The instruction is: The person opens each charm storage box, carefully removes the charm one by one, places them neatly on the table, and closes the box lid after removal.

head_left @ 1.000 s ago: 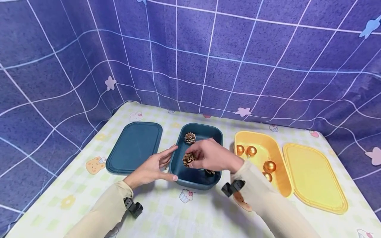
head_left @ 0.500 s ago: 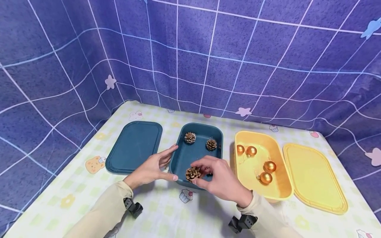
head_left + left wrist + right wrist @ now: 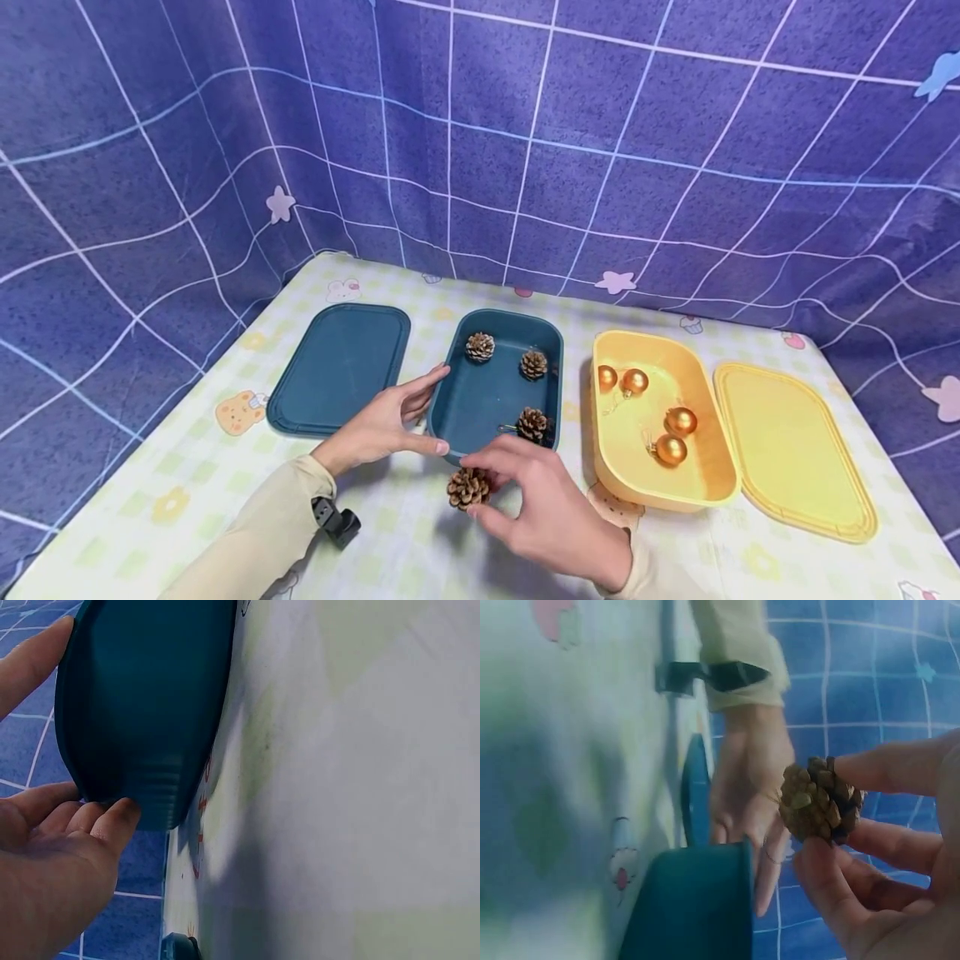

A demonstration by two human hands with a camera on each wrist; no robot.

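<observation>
My right hand (image 3: 555,512) pinches a brown pine cone (image 3: 468,489) between thumb and fingers, just in front of the near edge of a dark teal box (image 3: 477,392). The right wrist view shows the same pine cone (image 3: 816,802) held at the fingertips. Inside the box lie three more pine cones: one at the far left (image 3: 480,347), one at the far right (image 3: 534,364), one at the near right (image 3: 532,424). With thumb and fingers spread, my left hand (image 3: 378,429) touches the left side of the box; the left wrist view shows its fingers (image 3: 116,825) against the wall.
A flat teal lid (image 3: 341,367) lies left of the box. On the right stands a yellow box (image 3: 626,433) with several gold ball ornaments (image 3: 681,420), and beyond it a yellow lid (image 3: 795,450). A blue gridded curtain (image 3: 480,150) hangs behind the table.
My right hand has carried the pine cone from over the middle of the teal box toward me, past its near edge. The left hand has stayed at the box's side.
</observation>
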